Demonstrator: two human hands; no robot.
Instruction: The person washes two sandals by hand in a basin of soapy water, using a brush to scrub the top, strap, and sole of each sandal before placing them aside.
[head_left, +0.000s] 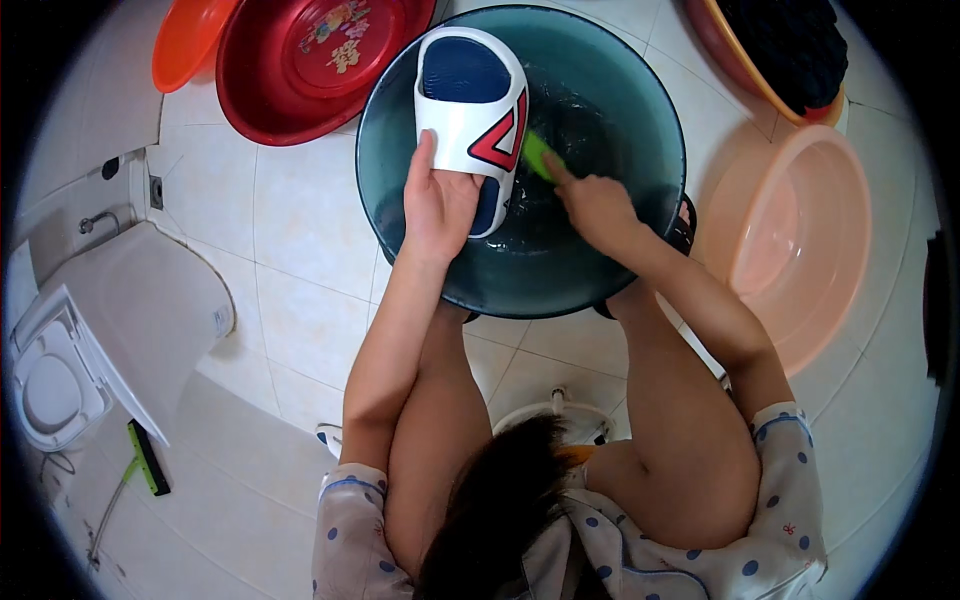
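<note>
A white slide sandal (444, 133) with a dark blue footbed and a red, black-edged mark on its strap is in my left hand (448, 206). Those fingers reach in under the strap, and the thumb lies along its outer side. My right hand (600, 206) grips a bright green tool (538, 155), probably a scrubbing brush, beside the sandal's right edge; its bristles are not visible. Both hands are over a large dark green basin (555, 289) between my legs. Water (577, 127) glints in the bottom of it.
A red basin (255, 90) and an orange one (184, 45) stand at upper left. To the right are a peach-coloured basin (832, 247) and a basin holding dark cloth (787, 45). A toilet (56, 382) and a green floor squeegee (148, 457) are at left.
</note>
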